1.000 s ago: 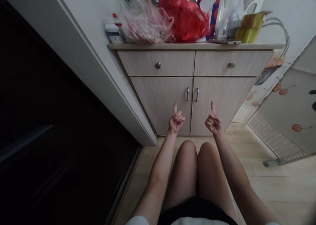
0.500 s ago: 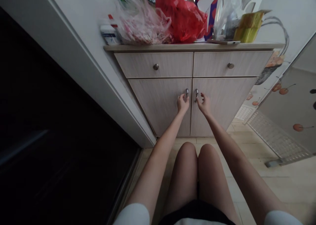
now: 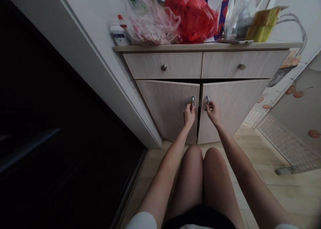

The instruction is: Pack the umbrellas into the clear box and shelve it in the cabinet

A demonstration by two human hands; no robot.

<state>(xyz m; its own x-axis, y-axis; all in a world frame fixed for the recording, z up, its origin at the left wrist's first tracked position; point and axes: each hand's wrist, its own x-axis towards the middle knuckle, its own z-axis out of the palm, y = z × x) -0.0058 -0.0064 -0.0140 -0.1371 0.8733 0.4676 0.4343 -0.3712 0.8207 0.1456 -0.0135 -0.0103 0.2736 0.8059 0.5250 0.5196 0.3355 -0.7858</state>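
My left hand (image 3: 189, 115) is closed on the metal handle (image 3: 192, 99) of the left cabinet door (image 3: 170, 105). The fingers of my right hand (image 3: 213, 112) grip the matching handle (image 3: 207, 99) on the right cabinet door (image 3: 229, 105). Both pale wood-grain doors stand slightly ajar, with a dark gap between them and below the drawers. Above them, the left drawer (image 3: 183, 65) and the right drawer (image 3: 223, 65) are closed, each with a round knob.
On the cabinet top (image 3: 160, 48) are a clear plastic bag (image 3: 152, 28), a red bag (image 3: 193, 18), a white bottle (image 3: 119, 34), a flat phone-like object (image 3: 235, 41) and a yellow container (image 3: 263, 24). A dark door fills the left. My knees (image 3: 203, 155) are close below the doors.
Both cabinet doors have swung slightly outward from closed. My hands have closed on the handles and moved back toward me with them. The view has shifted slightly.
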